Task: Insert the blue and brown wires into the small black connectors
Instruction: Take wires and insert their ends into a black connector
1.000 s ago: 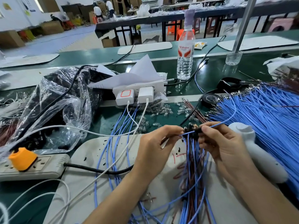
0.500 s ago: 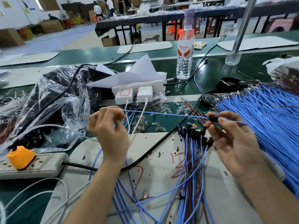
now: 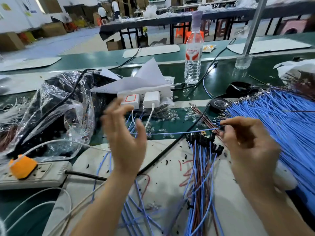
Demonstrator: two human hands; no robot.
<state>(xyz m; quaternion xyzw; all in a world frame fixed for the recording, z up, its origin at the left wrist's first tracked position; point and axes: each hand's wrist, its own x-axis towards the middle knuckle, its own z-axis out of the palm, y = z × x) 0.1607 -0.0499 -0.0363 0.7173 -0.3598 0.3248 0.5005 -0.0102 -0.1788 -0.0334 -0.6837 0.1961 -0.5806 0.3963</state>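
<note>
A long green bench (image 3: 221, 79) runs across in front of the person. A thick heap of loose blue wires (image 3: 281, 120) fans over its right side, and a crumpled plastic bag (image 3: 56, 106) slumps on the left. A pale mat (image 3: 167, 167) lies between them. On the mat, a bundle of blue and brown wires (image 3: 201, 184) stretches toward the person, its far ends capped by a cluster of small black connectors (image 3: 202, 138).

The left hand (image 3: 124, 135) is raised over the mat, blurred, with fingers spread and holding nothing. The right hand (image 3: 248, 142) is just above the connectors and pinches one blue wire (image 3: 179, 132) at its fingertips. That wire runs level to the left, ending just beside the left thumb. Whether it touches the thumb is unclear.
</note>
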